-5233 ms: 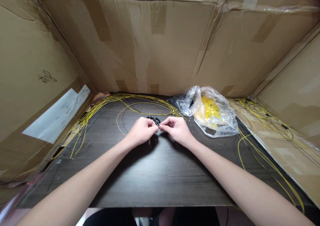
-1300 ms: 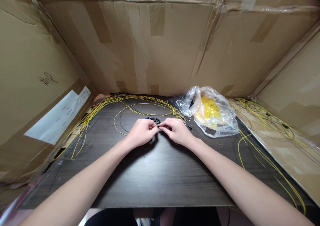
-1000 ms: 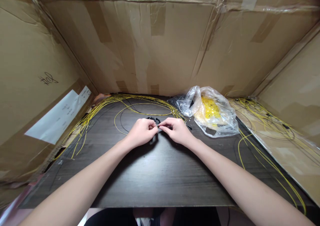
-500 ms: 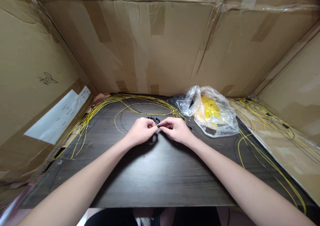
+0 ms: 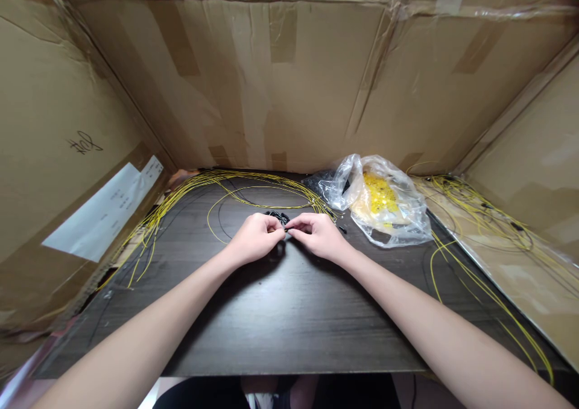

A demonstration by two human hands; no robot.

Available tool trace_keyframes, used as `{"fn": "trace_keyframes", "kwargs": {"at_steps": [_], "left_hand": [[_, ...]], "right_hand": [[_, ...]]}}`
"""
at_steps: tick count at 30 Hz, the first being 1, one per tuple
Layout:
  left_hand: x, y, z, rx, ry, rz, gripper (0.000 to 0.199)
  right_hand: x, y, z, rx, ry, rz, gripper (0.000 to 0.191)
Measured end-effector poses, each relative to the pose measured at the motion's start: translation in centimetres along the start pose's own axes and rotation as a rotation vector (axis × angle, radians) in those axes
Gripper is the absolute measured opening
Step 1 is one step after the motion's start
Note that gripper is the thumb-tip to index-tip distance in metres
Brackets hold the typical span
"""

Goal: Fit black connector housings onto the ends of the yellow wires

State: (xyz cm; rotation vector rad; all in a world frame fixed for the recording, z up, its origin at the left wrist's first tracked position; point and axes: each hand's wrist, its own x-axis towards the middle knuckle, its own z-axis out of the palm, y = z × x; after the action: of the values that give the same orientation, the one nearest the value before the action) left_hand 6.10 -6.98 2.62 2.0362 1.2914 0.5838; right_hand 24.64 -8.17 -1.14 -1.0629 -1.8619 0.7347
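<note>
My left hand (image 5: pixel 256 237) and my right hand (image 5: pixel 319 235) meet over the middle of the table, fingertips nearly touching. Both are closed in a pinch around a small black piece (image 5: pixel 286 230), which the fingers mostly cover; its exact kind cannot be made out. Just behind the fingertips lies a pile of small black parts (image 5: pixel 278 217), partly hidden by my hands. Another small black part (image 5: pixel 343 230) sits on the table beyond my right hand. Behind my hands, a bundle of long yellow wires (image 5: pixel 266 175) curves across the table.
A clear plastic bag (image 5: pixel 407 231) with small yellow parts (image 5: pixel 380 193) stands at the back right, beside a bag of dark parts (image 5: pixel 319 183). More yellow wires (image 5: pixel 479 207) lie on cardboard at right. Cardboard walls (image 5: pixel 235 83) enclose the dark tabletop (image 5: pixel 280 318) at the back and sides.
Almost nothing differs. Both hands keep their pinch at the same spot; the view has shifted very slightly.
</note>
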Motion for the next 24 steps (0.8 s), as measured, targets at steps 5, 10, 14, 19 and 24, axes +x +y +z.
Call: {"fn": "trace_keyframes", "kwargs": {"at_steps": [5, 10, 14, 19, 24], "left_hand": [[0.04, -0.08, 0.10, 0.014, -0.004, -0.003, 0.022], [0.04, -0.02, 0.20, 0.045, 0.009, -0.007, 0.022], [0.00, 0.16, 0.17, 0.077, 0.024, -0.011, 0.023], [-0.05, 0.16, 0.16, 0.081, 0.032, -0.016, 0.024], [0.08, -0.12, 0.10, 0.073, 0.057, 0.000, 0.023]], "right_hand": [[0.00, 0.02, 0.08, 0.026, -0.011, 0.015, 0.015], [-0.05, 0.17, 0.21, 0.033, -0.021, 0.002, 0.016], [-0.03, 0.21, 0.25, 0.031, -0.013, 0.020, 0.016], [0.09, 0.35, 0.16, 0.032, 0.002, 0.064, 0.015], [0.20, 0.57, 0.06, 0.038, -0.004, 0.067, 0.015]]}}
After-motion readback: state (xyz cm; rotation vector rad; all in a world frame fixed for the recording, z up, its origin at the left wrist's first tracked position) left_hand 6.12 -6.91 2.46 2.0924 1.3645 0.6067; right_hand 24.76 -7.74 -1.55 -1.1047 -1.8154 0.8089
